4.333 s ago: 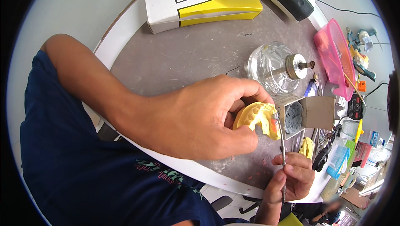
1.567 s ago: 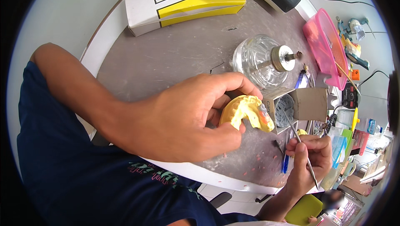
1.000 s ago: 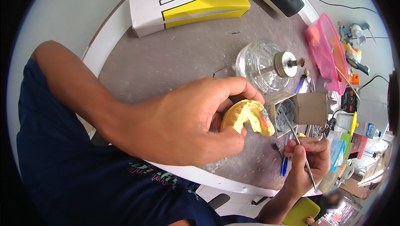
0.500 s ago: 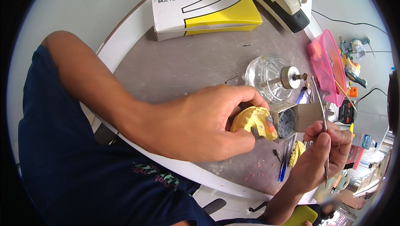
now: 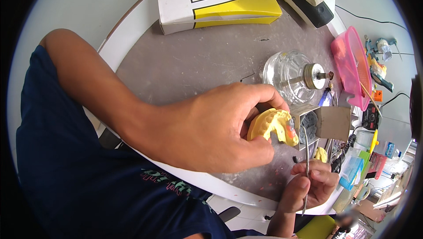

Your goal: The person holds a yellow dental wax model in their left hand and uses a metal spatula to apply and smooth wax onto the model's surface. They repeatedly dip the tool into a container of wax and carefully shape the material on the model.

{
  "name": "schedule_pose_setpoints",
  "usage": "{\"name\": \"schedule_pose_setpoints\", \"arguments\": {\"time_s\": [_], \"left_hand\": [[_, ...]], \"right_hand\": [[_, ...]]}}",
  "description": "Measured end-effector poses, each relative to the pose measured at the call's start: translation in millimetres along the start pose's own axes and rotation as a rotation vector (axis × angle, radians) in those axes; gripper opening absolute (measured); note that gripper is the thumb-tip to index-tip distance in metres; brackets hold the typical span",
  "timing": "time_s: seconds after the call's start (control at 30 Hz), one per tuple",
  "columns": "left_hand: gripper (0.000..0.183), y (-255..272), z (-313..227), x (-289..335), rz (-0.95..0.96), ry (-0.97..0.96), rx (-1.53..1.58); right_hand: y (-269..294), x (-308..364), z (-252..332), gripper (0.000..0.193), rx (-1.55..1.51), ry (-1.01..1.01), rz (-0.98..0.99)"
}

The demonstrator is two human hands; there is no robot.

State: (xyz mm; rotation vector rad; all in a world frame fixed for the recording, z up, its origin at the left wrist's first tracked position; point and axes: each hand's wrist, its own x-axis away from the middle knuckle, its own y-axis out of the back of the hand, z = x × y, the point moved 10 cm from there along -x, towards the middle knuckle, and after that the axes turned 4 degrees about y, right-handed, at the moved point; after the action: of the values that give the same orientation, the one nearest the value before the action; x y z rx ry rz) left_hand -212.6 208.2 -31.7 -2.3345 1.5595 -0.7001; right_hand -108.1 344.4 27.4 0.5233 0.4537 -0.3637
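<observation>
My left hand (image 5: 207,126) is closed round the side of a yellow dental cast (image 5: 269,122), thumb below and fingers above. Grey and pink-red material (image 5: 290,126) sits on the teeth at the cast's right side. Pinched in the fingers of my right hand (image 5: 310,186) is a slim metal dental carver (image 5: 307,153). Its bent upper tip is in front of a small open cardboard box (image 5: 333,123) that holds grey material (image 5: 309,122); I cannot tell whether they touch. A second yellow cast (image 5: 321,154) lies partly hidden behind my right hand.
A glass spirit lamp (image 5: 288,74) with a metal cap stands beyond the cast. At the back lies a white and yellow wax box (image 5: 216,3). A pink basket (image 5: 352,69) is at the right, near a yellow pen (image 5: 374,141). Pink crumbs dot the grey tabletop (image 5: 176,58).
My right hand has moved left and down, bringing the carver from the right to the cardboard box. The cast, still in my left hand, is turned slightly.
</observation>
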Motion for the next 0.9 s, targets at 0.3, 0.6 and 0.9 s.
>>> {"name": "schedule_pose_setpoints", "arguments": {"time_s": [0.3,0.6,0.9], "left_hand": [[0.053,1,1,0,0.003,0.005,0.013],[0.054,1,1,-1,0.002,-0.001,0.019],[0.054,1,1,-2,0.01,-0.004,0.002]], "right_hand": [[-8,-3,5,0.023,0.013,0.067,0.072],[-11,-3,5,0.023,0.033,0.068,0.093],[-12,-3,5,0.022,0.023,0.071,0.104]]}}
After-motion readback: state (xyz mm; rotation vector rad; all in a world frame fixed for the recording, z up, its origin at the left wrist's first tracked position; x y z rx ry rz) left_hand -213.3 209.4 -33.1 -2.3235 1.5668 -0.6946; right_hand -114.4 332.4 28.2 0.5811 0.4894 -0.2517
